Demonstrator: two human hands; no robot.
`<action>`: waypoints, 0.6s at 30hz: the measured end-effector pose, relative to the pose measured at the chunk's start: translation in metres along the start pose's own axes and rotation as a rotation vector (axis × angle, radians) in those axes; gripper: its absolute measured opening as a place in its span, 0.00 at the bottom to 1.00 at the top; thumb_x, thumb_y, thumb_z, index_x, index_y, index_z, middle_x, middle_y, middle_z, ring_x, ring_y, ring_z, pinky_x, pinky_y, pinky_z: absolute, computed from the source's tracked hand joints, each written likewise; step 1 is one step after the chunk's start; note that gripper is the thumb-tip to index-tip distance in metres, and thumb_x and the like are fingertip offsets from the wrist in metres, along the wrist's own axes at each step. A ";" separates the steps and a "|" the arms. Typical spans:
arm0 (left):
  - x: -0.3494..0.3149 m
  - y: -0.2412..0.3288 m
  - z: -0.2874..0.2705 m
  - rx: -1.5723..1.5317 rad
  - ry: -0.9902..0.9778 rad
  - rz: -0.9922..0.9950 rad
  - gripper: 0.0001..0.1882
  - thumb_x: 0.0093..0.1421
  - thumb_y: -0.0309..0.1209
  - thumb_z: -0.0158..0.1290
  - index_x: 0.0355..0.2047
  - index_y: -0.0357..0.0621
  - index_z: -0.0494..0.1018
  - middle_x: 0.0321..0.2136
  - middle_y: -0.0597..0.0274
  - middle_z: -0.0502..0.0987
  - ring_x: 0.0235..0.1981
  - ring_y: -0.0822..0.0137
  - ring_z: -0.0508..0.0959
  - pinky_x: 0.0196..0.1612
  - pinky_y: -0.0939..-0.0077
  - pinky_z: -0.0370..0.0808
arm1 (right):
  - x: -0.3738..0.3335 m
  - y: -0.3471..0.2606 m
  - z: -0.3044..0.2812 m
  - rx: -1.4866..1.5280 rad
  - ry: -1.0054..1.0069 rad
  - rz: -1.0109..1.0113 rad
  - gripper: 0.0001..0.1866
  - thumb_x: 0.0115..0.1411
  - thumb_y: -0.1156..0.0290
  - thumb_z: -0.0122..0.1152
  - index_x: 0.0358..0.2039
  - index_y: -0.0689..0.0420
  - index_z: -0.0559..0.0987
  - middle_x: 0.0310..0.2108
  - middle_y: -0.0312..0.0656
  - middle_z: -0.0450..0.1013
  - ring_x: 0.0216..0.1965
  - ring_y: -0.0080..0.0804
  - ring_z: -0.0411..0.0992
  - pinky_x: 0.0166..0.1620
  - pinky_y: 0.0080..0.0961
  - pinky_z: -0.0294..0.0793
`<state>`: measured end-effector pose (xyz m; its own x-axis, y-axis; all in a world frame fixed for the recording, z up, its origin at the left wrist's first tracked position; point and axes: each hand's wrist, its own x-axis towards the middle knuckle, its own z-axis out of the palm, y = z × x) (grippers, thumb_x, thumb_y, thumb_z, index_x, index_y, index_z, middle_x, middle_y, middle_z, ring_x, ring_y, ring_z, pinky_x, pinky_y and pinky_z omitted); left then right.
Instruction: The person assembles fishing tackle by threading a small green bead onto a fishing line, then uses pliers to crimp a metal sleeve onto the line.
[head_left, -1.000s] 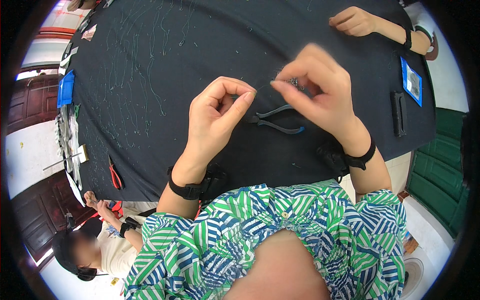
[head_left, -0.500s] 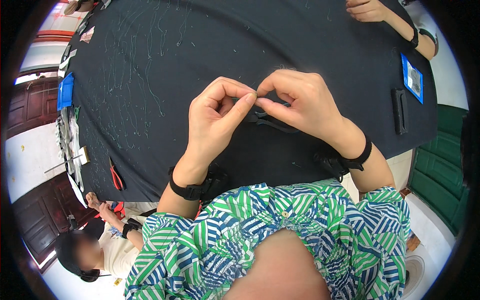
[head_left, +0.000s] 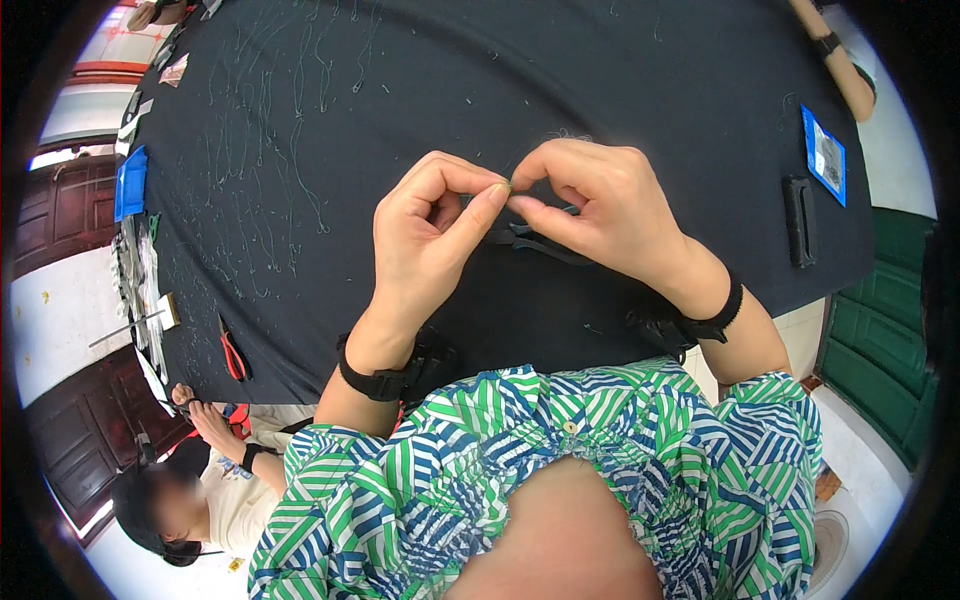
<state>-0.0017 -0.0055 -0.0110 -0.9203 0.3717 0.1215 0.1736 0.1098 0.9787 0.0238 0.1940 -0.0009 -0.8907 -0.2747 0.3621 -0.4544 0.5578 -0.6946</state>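
My left hand and my right hand meet above the dark cloth, thumb and forefinger of each pinched together at the tips. Between them is a tiny greenish bit of what looks like thin thread; its exact form is too small to make out. Fine wisps of thread stick out past the knuckles of my right hand. Just below the fingertips, on the cloth, lies a dark-handled tool like pliers, partly covered by my hands.
Several thin green threads with looped ends lie across the black cloth at left. Red-handled pliers rest near the left front edge. A blue packet and a black case are at right. Co-workers sit at lower left and upper right.
My joined fingertips have shifted very slightly left. At upper right, the other person's hand has drawn out of view, leaving the forearm. The co-worker's hands at lower left have moved a little.
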 end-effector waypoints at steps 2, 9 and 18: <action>0.000 0.000 0.000 -0.010 0.002 -0.011 0.03 0.56 0.25 0.60 0.31 0.39 0.78 0.28 0.70 0.75 0.18 0.86 0.58 0.20 0.88 0.51 | 0.000 0.000 0.002 0.014 -0.018 0.019 0.09 0.52 0.65 0.66 0.30 0.55 0.77 0.24 0.39 0.75 0.21 0.35 0.72 0.24 0.28 0.69; -0.002 0.005 0.005 0.051 -0.023 0.002 0.03 0.56 0.25 0.60 0.31 0.39 0.78 0.31 0.68 0.78 0.18 0.86 0.59 0.20 0.89 0.52 | -0.004 0.002 0.010 0.050 0.032 0.091 0.09 0.50 0.68 0.67 0.30 0.56 0.79 0.16 0.36 0.64 0.16 0.28 0.63 0.21 0.25 0.60; -0.001 0.006 -0.003 0.097 -0.028 -0.011 0.04 0.60 0.23 0.56 0.35 0.36 0.77 0.35 0.65 0.77 0.25 0.85 0.68 0.26 0.93 0.61 | -0.001 0.000 -0.001 0.052 -0.002 0.078 0.07 0.52 0.67 0.65 0.29 0.56 0.79 0.21 0.39 0.72 0.19 0.33 0.69 0.23 0.28 0.66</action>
<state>-0.0006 -0.0084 -0.0053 -0.9124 0.3957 0.1051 0.1983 0.2024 0.9590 0.0244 0.1946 -0.0008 -0.9235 -0.2337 0.3042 -0.3834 0.5364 -0.7519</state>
